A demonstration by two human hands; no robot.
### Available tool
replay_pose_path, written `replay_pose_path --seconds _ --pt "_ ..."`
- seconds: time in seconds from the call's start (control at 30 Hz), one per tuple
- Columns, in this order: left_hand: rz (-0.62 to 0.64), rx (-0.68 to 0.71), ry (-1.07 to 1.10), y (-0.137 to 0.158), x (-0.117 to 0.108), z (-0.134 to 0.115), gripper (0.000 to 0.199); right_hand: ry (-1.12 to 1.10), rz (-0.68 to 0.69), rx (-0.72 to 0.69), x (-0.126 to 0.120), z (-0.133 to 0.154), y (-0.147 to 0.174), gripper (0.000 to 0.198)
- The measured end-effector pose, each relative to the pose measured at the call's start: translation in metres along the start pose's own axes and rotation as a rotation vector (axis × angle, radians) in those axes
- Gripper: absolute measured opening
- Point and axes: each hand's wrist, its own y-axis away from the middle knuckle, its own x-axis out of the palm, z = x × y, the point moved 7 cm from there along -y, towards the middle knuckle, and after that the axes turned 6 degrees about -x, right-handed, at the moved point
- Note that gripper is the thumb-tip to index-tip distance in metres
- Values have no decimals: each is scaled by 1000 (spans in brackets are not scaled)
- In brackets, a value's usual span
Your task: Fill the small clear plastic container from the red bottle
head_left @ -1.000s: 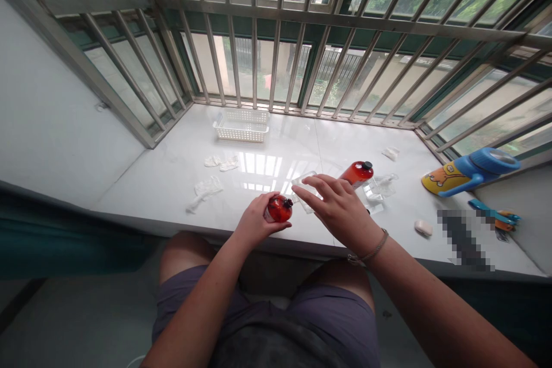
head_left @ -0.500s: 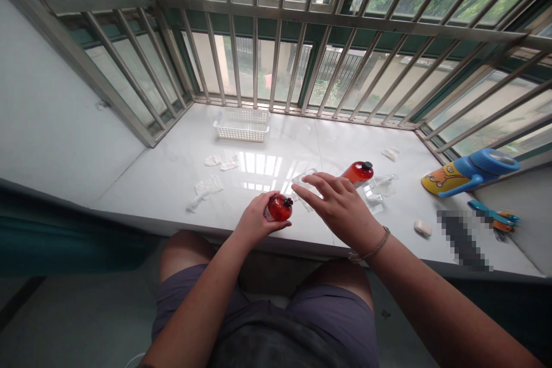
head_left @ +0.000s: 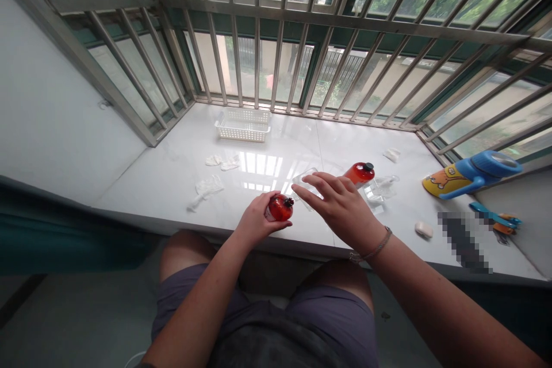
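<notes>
My left hand (head_left: 254, 223) is wrapped round a red bottle (head_left: 279, 209) with a black top, held near the front edge of the white ledge. To its right my right hand (head_left: 338, 201) hovers with fingers apart, holding nothing. Beyond the right hand lies a second red bottle (head_left: 359, 173) with a black cap, partly hidden by that hand. Clear plastic packaging (head_left: 379, 190) rests beside this bottle. Another clear plastic piece (head_left: 305, 174) sits behind my right fingertips, partly covered by them.
A white perforated basket (head_left: 242, 133) stands at the back by the window bars. Crumpled tissues (head_left: 207, 186) lie on the left of the ledge (head_left: 142, 184). On the right are a blue and yellow water bottle (head_left: 457, 179), a small whitish object (head_left: 424, 230) and a blue-orange tool (head_left: 504, 223).
</notes>
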Motion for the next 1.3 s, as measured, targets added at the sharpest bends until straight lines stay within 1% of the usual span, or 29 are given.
replay_pose_path --seconds 0.57,0.7,1.03,1.3 --pt "5 -27 43 0 1 -1 81 14 3 -20 -5 0 -4 61" --pt "4 -28 51 0 1 -2 82 21 4 -32 -6 1 -4 58" --pt "8 -40 30 -1 3 -3 80 29 -14 -48 -11 1 -6 58" --pt "-3 -32 24 -1 3 -2 80 37 -13 -59 -9 0 -7 57"
